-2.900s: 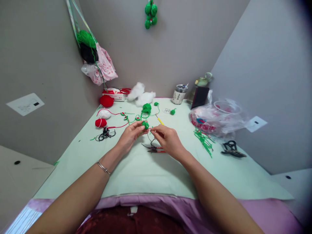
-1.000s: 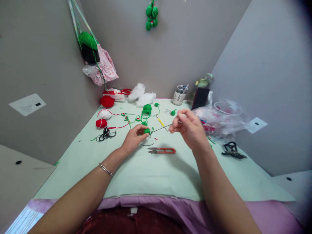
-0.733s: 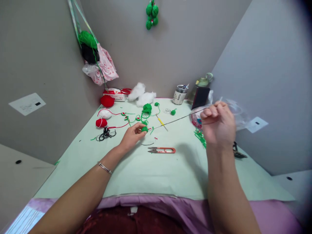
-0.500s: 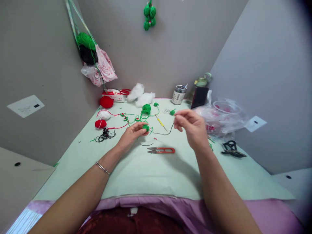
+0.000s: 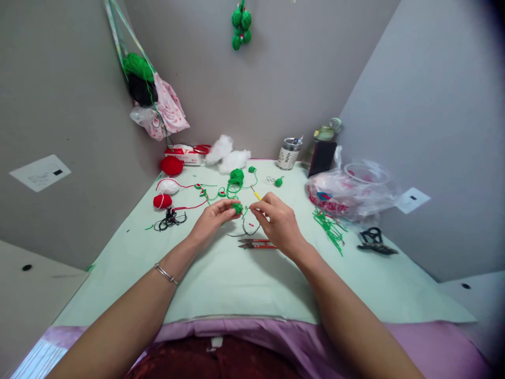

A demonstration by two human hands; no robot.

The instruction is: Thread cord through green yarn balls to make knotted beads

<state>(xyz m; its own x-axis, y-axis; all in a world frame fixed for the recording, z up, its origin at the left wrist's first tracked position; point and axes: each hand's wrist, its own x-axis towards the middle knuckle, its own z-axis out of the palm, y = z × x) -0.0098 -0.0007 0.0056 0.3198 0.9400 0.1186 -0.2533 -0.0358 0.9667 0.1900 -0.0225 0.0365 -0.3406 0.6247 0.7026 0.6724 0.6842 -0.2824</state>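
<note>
My left hand (image 5: 216,217) pinches a small green yarn ball (image 5: 237,208) between thumb and fingertips, a little above the table. Just to its right, my right hand (image 5: 275,218) has thumb and forefinger pressed together close to the ball. A black thread (image 5: 245,230) hangs in a loop below and runs up toward the right fingers; whether a needle is in the pinch is too small to see. Under the right hand lie red-handled thread snips (image 5: 252,241), their handle partly covered. A yellow crochet hook (image 5: 257,195) shows behind the right fingers.
Red yarn balls (image 5: 171,166), tangled black yarn (image 5: 170,220) and white stuffing (image 5: 234,161) lie left and back. Green yarn scraps (image 5: 330,229), a plastic bag (image 5: 351,192) and a black hair clip (image 5: 376,242) are at right. A pen tin (image 5: 289,154) stands behind.
My right hand has come down and left, from holding the thread drawn out to right beside the green ball. The thread now sags in a loop. My left hand stays put.
</note>
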